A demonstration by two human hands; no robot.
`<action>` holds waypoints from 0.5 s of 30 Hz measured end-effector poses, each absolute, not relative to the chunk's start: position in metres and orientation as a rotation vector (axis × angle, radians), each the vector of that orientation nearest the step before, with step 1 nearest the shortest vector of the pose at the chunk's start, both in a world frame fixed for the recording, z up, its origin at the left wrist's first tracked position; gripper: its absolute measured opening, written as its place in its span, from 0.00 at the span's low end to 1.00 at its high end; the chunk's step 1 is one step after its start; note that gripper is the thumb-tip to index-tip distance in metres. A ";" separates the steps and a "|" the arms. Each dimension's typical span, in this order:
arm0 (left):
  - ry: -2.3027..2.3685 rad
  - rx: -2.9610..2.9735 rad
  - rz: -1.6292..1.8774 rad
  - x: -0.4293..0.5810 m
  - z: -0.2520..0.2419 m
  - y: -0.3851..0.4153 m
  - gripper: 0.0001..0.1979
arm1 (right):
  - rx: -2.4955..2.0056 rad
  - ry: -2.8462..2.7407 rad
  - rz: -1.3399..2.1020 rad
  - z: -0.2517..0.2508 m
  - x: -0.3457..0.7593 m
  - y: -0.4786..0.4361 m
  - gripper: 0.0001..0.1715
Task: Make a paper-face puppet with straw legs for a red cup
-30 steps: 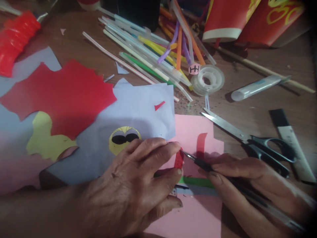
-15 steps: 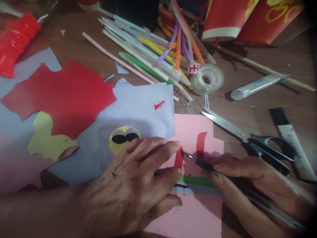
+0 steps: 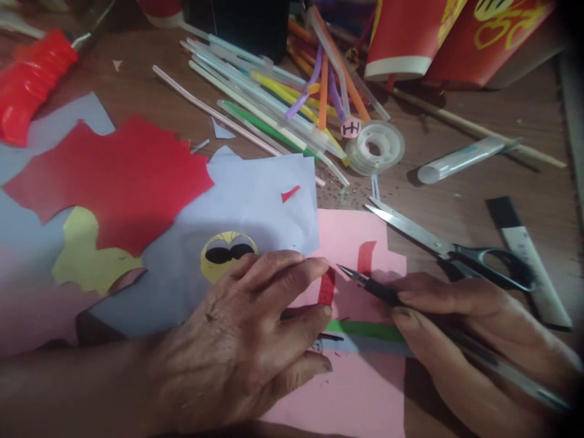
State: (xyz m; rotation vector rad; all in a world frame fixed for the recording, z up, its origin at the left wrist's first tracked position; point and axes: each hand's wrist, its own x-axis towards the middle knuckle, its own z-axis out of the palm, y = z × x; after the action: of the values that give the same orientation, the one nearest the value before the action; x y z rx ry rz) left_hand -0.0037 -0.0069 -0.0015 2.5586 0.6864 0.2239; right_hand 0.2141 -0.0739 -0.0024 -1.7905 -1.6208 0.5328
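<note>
Lower right, the right hand [image 3: 465, 316] pinches a ballpoint pen [image 3: 382, 292], tip now apparently clear of the red strip [image 3: 326, 289]; marking paused. Left hand [image 3: 255, 328]: spread.

Pen [image 3: 382, 292], 4 o'clock: shiny metal tip, dark matt grip, clear glossy barrel.
Red strip [image 3: 326, 289], 5 o'clock: matt paper, speckled.
Pink sheet [image 3: 360, 392], 5 o'clock: smooth matt paper.
Blue-grey sheet [image 3: 260, 194], 10 o'clock: smooth matt paper.
Red sheet [image 3: 128, 179], just past 9 o'clock: matt paper.
Scissors [image 3: 440, 244], 3 o'clock: bright metal blades, glossy black plastic handles.
Tape roll [image 3: 395, 146], 2 o'clock: clear, shiny plastic.
Straws [image 3: 277, 92], near 12 o'clock: smooth plastic, several translucent.
Red cups [image 3: 406, 36], 1 to 2 o'clock: smooth, paper-like.
Stick [image 3: 460, 119], 2 o'clock: matt wood.
Red ridged piece [image 3: 34, 79], 10 o'clock: glossy plastic.
Tabletop [image 3: 542, 188]: wood-look, low sheen.
</note>
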 end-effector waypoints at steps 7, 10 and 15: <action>0.695 2.513 0.231 -0.004 0.000 -0.008 0.11 | -1.884 -1.570 0.614 -0.001 0.208 -0.077 0.04; 0.679 2.515 0.255 -0.004 -0.001 -0.008 0.11 | -1.871 -1.608 0.592 0.001 0.206 -0.076 0.02; 0.685 2.518 0.267 -0.002 -0.002 -0.006 0.11 | -1.834 -1.668 0.585 0.003 0.206 -0.074 0.02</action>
State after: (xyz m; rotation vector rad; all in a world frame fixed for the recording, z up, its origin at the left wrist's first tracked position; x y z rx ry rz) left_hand -0.0025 -0.0063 -0.0019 2.5183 0.6853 0.2670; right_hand 0.2059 -0.0739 0.0031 -1.8337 -1.6680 0.5847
